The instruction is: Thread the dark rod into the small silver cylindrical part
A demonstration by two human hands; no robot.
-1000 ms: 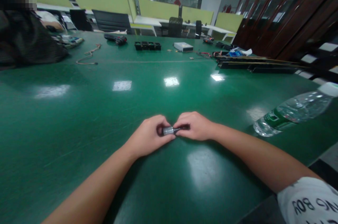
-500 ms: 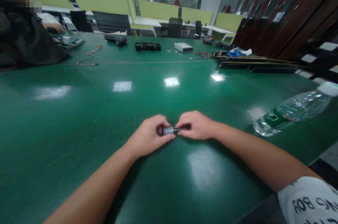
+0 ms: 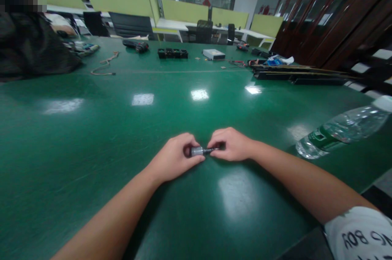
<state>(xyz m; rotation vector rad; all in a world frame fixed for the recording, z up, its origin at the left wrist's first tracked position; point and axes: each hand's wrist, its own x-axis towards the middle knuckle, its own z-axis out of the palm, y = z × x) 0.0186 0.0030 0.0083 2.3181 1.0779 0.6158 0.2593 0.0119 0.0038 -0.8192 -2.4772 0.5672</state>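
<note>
Low over the green table, my two hands meet at a small silver cylinder with a narrow dark end. My left hand is closed around the cylinder, thumb below and fingers above. From the right, my right hand pinches the dark end between thumb and fingertips. The part lies sideways, and my fingers hide both of its ends. Its exact kind is too small to make out.
A clear water bottle is at the right, beside my right forearm. Across the back lie a black power drill, a row of black boxy units, a grey box and dark long strips. A person's dark sleeve shows at the far left.
My right hand has drawn slightly away from my left, so more of the narrow dark end shows between them. The whole view has shifted a little.
</note>
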